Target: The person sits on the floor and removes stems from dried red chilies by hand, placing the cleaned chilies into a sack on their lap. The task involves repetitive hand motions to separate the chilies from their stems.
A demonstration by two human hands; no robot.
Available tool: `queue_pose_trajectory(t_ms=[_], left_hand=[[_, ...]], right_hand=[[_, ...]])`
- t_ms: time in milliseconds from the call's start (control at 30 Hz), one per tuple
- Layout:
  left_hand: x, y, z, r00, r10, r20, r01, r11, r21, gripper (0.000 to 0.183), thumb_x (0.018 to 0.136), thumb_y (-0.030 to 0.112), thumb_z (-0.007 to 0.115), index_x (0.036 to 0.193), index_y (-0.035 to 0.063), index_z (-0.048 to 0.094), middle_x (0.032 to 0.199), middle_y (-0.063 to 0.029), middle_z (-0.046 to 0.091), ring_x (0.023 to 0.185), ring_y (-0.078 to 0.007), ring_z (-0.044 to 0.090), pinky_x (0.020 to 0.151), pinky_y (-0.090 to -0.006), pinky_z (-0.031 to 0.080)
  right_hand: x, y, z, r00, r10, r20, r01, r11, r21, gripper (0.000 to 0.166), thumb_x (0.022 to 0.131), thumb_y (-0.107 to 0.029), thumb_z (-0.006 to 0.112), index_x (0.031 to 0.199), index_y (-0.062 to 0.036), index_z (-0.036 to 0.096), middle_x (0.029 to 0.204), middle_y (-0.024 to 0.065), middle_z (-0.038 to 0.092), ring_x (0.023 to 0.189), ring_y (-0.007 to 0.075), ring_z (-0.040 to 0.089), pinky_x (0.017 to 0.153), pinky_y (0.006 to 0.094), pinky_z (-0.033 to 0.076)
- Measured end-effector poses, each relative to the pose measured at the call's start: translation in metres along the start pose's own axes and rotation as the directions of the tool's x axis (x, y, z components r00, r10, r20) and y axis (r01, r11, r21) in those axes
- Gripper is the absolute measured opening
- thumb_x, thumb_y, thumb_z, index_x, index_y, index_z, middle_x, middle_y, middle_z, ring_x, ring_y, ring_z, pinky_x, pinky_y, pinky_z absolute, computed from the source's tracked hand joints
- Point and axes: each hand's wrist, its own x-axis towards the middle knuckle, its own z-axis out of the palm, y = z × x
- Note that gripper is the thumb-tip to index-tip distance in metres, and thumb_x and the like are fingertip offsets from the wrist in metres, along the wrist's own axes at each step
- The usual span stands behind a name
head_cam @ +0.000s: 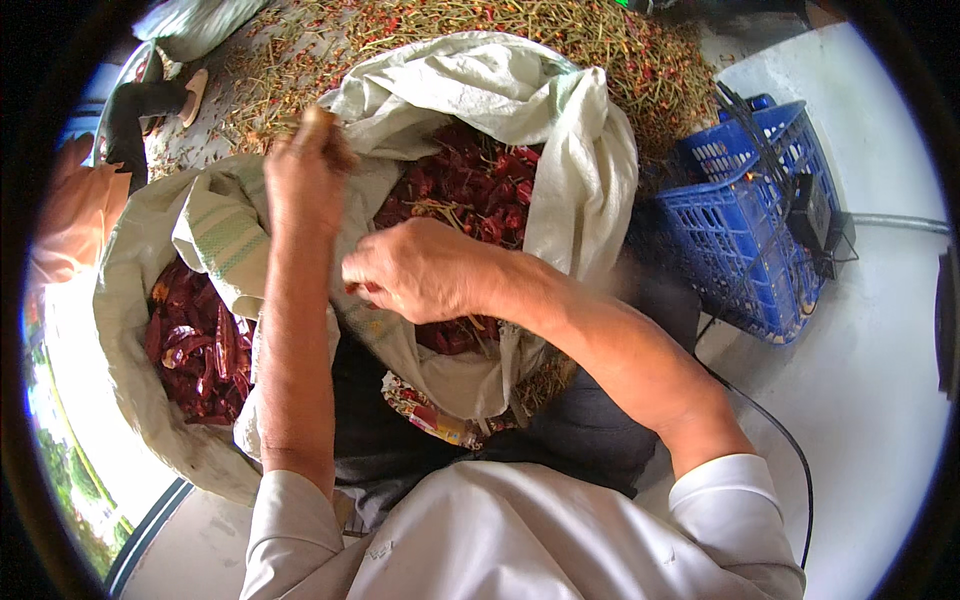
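Observation:
Before me stand two white woven sacks with rolled rims, the middle sack (577, 180) and the left sack (124, 300), both holding dried red chili peppers. My left hand (304, 176) is raised over the place where the sacks meet, blurred, its fingers bent near the middle sack's rim; what it holds cannot be made out. My right hand (412, 274) is over the near left part of the middle sack, its fingers curled around something dark red, likely chili pieces. Loose chilies (480, 187) with some stems lie beneath it. Larger glossy chilies (202, 352) fill the left sack.
Stems and chili bits (637, 67) are heaped on the floor beyond the sacks. A blue plastic crate (742, 247) with a black adapter (810, 214) and cables stands at the right by a pale wall. Another person's leg (131, 124) and orange clothing show at the far left.

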Motion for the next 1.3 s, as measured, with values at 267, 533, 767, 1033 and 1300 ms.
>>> queue_pose_trajectory(t_ms=[267,533,767,1033,1300], left_hand=[[0.068,-0.022,-0.055,0.985,-0.078,0.152,0.097,0.988,-0.122,0.041,0.101,0.020,0.064,0.133,-0.0037,0.055,0.101,-0.0139,0.067,0.089,-0.0213,0.065,0.076,-0.0332,0.053],[0.040,-0.177,0.021,0.735,-0.010,0.678,-0.656,0.244,0.714,0.048,0.090,0.020,0.071,0.134,0.0057,0.060,0.119,-0.0218,0.069,0.104,-0.0399,0.068,0.089,-0.0471,0.054],[0.032,-0.185,0.030,0.659,-0.327,0.677,-0.737,-0.103,0.668,0.033,0.084,0.015,0.071,0.115,0.0042,0.069,0.104,-0.0229,0.070,0.097,-0.0425,0.067,0.085,-0.0524,0.053],[-0.025,-0.071,-0.011,0.851,-0.082,0.518,-0.482,0.266,0.835,0.029,0.083,0.015,0.073,0.107,-0.0007,0.069,0.092,-0.0188,0.072,0.084,-0.0332,0.069,0.073,-0.0452,0.053],[-0.047,-0.029,-0.003,0.951,-0.189,0.245,0.132,0.964,0.233,0.018,0.096,0.014,0.068,0.110,0.0031,0.068,0.085,-0.0037,0.070,0.067,-0.0060,0.058,0.058,-0.0234,0.043]], right_hand=[[-0.008,0.058,-0.099,0.503,0.500,-0.705,-0.204,0.861,0.466,0.034,0.095,-0.029,0.064,0.107,0.0026,0.069,0.077,0.0127,0.073,0.066,0.0188,0.073,0.062,0.0327,0.058],[-0.019,0.050,-0.127,0.384,0.540,-0.749,-0.394,0.829,0.396,0.031,0.092,-0.030,0.069,0.091,0.0009,0.069,0.072,0.0088,0.068,0.065,0.0158,0.064,0.061,0.0334,0.050],[-0.016,0.048,-0.129,0.451,0.526,-0.721,-0.416,0.839,0.352,0.037,0.089,-0.036,0.074,0.090,0.0015,0.070,0.070,0.0112,0.068,0.064,0.0180,0.064,0.060,0.0355,0.050],[-0.022,0.055,-0.116,0.573,0.469,-0.672,-0.485,0.855,0.184,0.032,0.088,-0.033,0.069,0.096,-0.0032,0.075,0.070,0.0141,0.071,0.065,0.0235,0.072,0.062,0.0378,0.056],[-0.009,0.059,-0.086,0.765,0.476,-0.433,-0.517,0.855,0.026,0.033,0.087,-0.039,0.077,0.096,-0.0074,0.076,0.063,0.0060,0.067,0.058,0.0139,0.064,0.057,0.0318,0.049]])
